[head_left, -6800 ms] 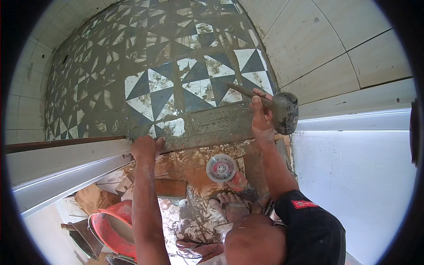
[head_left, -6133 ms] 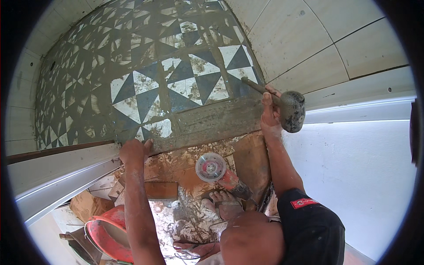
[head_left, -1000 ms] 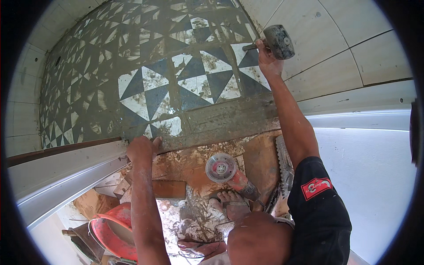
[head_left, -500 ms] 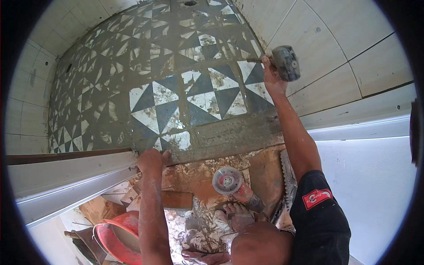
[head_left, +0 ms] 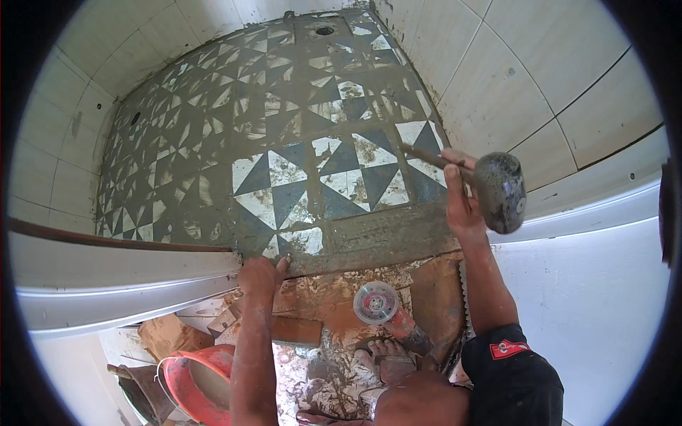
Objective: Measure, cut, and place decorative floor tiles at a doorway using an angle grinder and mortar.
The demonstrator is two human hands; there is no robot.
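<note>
My right hand [head_left: 463, 199] is closed around the handle of a rubber mallet [head_left: 500, 192] with a dark, worn head. The mallet is raised above the right end of the tiled floor, its handle pointing left. At the near edge of the tiling, beside the door frame, my left hand [head_left: 260, 275] touches a small cut tile [head_left: 304, 241]. Its thumb sticks out to the right; the other fingers are mostly hidden under the hand. Beyond lie blue-grey and white triangle-patterned floor tiles [head_left: 273, 186], smeared with wet grey cement.
An angle grinder [head_left: 376, 304] lies near my foot on the dirty floor. A red bucket [head_left: 202, 380] with greyish contents stands at lower left, near a brown tile offcut [head_left: 297, 331]. A toothed metal strip [head_left: 465, 298] lies at right. White door frames [head_left: 128, 280] bound both sides; a drain hole [head_left: 325, 30] is far off.
My right hand and the mallet have come nearer to me and to the right. My left hand stays at the same tile edge. The whole view has shifted slightly.
</note>
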